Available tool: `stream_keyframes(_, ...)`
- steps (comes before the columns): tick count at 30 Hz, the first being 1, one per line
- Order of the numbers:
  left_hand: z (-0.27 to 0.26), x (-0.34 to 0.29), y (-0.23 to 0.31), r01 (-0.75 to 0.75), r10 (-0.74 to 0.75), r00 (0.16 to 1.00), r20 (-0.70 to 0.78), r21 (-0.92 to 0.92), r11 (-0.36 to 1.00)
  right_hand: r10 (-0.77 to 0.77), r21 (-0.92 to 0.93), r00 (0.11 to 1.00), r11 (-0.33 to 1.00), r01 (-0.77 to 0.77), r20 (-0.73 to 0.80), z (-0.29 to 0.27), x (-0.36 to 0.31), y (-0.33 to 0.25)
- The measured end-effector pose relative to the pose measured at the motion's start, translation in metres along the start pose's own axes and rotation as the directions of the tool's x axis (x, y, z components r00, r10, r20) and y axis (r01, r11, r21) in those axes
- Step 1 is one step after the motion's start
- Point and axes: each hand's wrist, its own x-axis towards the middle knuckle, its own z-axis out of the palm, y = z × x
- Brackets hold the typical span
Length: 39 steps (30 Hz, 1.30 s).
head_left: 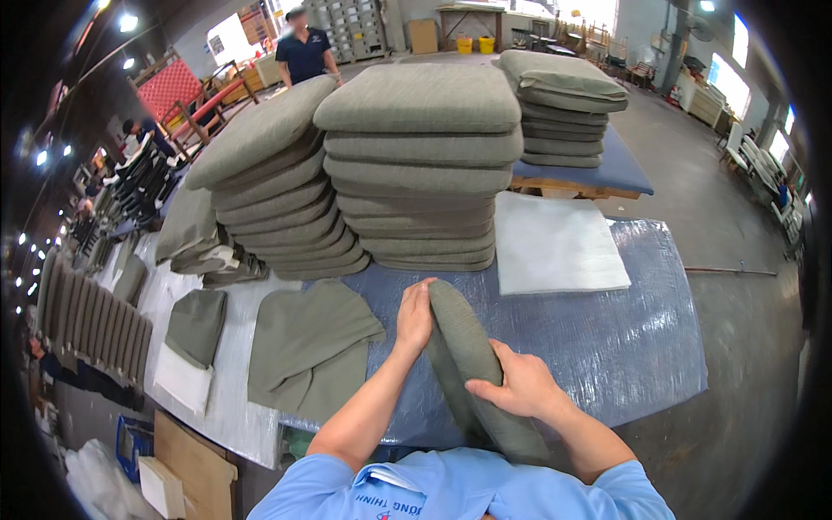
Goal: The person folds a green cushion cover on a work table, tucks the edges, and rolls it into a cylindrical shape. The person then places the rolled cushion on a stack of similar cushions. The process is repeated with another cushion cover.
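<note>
A grey-green fabric seat cushion [464, 334] stands tilted on its edge close to my body, its far end on the plastic-covered table [607, 338]. My left hand [416, 319] grips the cushion's far end from the left, fingers together along the edge. Lower down, my right hand [524, 381] clasps its right side, the thumb lying across the edge and the other fingers partly hidden. Left of my left forearm, a loose grey-green fabric cover [312, 355] lies spread out. Beyond the hands rises a tall stack of finished-looking cushions [416, 165].
Another cushion stack [277, 182] leans at the left, and a smaller one [568, 108] sits on a farther table. White foam sheets [559, 243] lie right of the tall stack. Fabric over white padding [195, 334] rests far left. A person [305, 52] stands behind the stacks.
</note>
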Motion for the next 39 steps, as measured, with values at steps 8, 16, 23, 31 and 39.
stream_keyframes(8,-0.008,0.012,-0.026,0.150,-0.165,0.986,-0.012,-0.360,0.921,-0.147,0.680,0.987,0.718,0.153,-0.066,0.022,0.158,0.029)
stream_keyframes(16,-0.003,0.037,-0.026,0.112,-0.133,0.991,-0.024,-0.404,0.908,-0.201,0.798,0.975,0.601,0.046,0.095,0.053,0.252,0.006)
stream_keyframes(23,-0.008,0.054,-0.034,0.160,-0.171,0.985,0.001,-0.365,0.917,-0.260,0.735,0.965,0.646,0.207,-0.044,0.085,0.261,0.014)
stream_keyframes(31,-0.001,0.086,0.008,0.313,-0.362,0.924,0.121,0.300,0.901,-0.176,0.821,0.969,0.519,0.239,-0.171,0.101,0.274,0.051)
stream_keyframes(39,-0.020,0.021,-0.016,0.021,-0.028,0.994,-0.105,-0.067,0.997,-0.339,0.643,0.939,0.708,0.293,-0.055,0.064,0.226,0.024)
